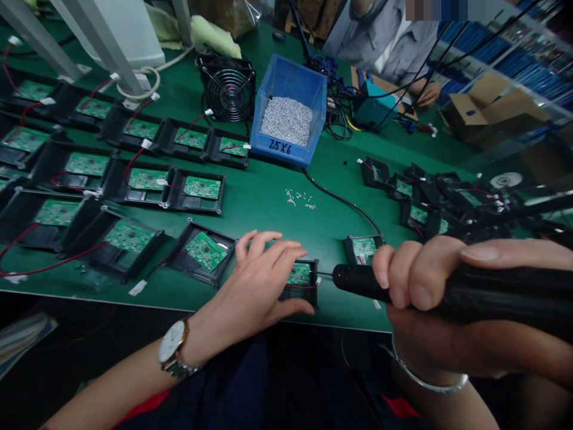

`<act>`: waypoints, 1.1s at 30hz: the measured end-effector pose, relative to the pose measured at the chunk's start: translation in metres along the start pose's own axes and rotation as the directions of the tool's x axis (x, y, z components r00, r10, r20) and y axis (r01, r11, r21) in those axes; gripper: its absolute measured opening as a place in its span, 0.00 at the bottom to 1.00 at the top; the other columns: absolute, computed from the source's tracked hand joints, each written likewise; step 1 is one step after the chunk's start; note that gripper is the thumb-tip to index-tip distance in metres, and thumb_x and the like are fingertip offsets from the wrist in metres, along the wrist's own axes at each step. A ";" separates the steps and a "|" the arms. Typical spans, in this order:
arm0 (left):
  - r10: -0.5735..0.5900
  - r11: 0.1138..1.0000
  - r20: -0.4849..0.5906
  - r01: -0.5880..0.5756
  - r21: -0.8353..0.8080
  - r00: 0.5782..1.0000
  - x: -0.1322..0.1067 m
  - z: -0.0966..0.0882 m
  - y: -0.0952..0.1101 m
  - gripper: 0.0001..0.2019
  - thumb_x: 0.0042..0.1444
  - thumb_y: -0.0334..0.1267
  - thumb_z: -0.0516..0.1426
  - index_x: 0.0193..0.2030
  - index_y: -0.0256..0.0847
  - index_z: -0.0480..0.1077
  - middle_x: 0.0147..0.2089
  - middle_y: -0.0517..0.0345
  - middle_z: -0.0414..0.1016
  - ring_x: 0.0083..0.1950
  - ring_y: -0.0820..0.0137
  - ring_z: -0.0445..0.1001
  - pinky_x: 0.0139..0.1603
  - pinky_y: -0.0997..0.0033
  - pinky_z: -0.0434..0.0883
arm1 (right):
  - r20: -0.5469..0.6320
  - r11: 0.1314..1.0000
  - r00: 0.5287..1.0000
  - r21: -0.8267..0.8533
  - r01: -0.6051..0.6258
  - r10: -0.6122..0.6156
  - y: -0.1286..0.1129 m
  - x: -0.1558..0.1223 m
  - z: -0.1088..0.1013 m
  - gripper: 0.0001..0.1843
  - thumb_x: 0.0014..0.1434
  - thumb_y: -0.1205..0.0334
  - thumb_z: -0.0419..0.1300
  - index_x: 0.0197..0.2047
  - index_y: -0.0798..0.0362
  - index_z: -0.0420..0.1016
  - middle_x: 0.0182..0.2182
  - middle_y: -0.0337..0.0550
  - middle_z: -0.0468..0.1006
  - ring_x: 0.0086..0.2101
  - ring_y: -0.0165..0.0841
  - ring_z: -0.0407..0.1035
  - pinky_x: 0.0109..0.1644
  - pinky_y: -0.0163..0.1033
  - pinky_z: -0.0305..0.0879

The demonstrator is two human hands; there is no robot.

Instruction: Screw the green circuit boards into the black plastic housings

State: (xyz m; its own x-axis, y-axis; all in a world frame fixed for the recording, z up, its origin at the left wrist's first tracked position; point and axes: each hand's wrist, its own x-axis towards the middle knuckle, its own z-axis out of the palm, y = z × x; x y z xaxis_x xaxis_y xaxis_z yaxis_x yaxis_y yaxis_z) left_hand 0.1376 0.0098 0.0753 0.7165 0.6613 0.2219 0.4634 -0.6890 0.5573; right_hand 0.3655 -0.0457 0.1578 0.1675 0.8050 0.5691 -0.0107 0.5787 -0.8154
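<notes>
My left hand (259, 278) lies over a small black plastic case (315, 292), its thumb along the near edge and fingers across the far side. Inside that case a green circuit board (299, 273) and a red wire show; the hand covers the case's left part. My right hand (418, 278) is wrapped around a black electric screwdriver (360, 280) held nearly level. The thin bit points left and reaches the case's right side; whether it sits on a screw cannot be made out. Another case with a board (363, 248) lies just beyond the screwdriver.
Rows of black cases with boards (201, 187) fill the left. Loose screws (299, 198) lie mid-table before a blue bin (286, 156) of screws. A fan (230, 92) stands beside it. More cases (418, 212) are piled right. Across the table sits another person (380, 42).
</notes>
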 end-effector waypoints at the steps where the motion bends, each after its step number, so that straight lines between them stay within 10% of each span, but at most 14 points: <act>1: 0.012 1.000 0.016 -0.012 0.013 1.000 -0.003 0.000 -0.001 0.44 0.56 0.65 0.74 0.70 0.40 0.71 0.71 0.42 0.79 0.75 0.40 0.66 0.77 0.31 0.53 | -0.005 1.000 1.000 0.011 -0.012 0.012 0.002 -0.002 0.000 0.20 0.66 0.44 0.73 0.54 0.46 0.84 0.25 0.33 0.77 0.21 0.32 0.70 0.26 0.46 0.70; 12: 0.005 0.997 0.054 -0.009 0.077 0.999 -0.012 0.006 -0.006 0.42 0.54 0.52 0.77 0.71 0.41 0.70 0.73 0.45 0.78 0.76 0.39 0.65 0.81 0.26 0.43 | -0.121 0.994 0.987 0.035 -0.099 0.103 0.011 -0.013 0.012 0.23 0.62 0.40 0.75 0.51 0.46 0.83 0.24 0.31 0.76 0.21 0.29 0.68 0.29 0.42 0.70; 33: -0.044 0.997 0.036 0.042 0.059 0.998 -0.011 0.006 -0.005 0.36 0.54 0.47 0.78 0.67 0.44 0.74 0.62 0.50 0.85 0.72 0.40 0.69 0.80 0.23 0.43 | 0.045 0.999 0.998 0.016 -0.038 0.037 0.029 -0.024 0.009 0.23 0.61 0.41 0.77 0.53 0.44 0.83 0.22 0.30 0.77 0.19 0.30 0.68 0.30 0.47 0.71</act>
State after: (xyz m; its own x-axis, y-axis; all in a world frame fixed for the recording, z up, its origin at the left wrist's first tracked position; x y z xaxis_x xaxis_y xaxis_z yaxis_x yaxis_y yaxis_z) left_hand 0.1307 0.0046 0.0654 0.7140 0.6797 0.1683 0.5226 -0.6772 0.5179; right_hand 0.3527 -0.0472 0.1213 0.1225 0.8312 0.5424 -0.0331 0.5496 -0.8348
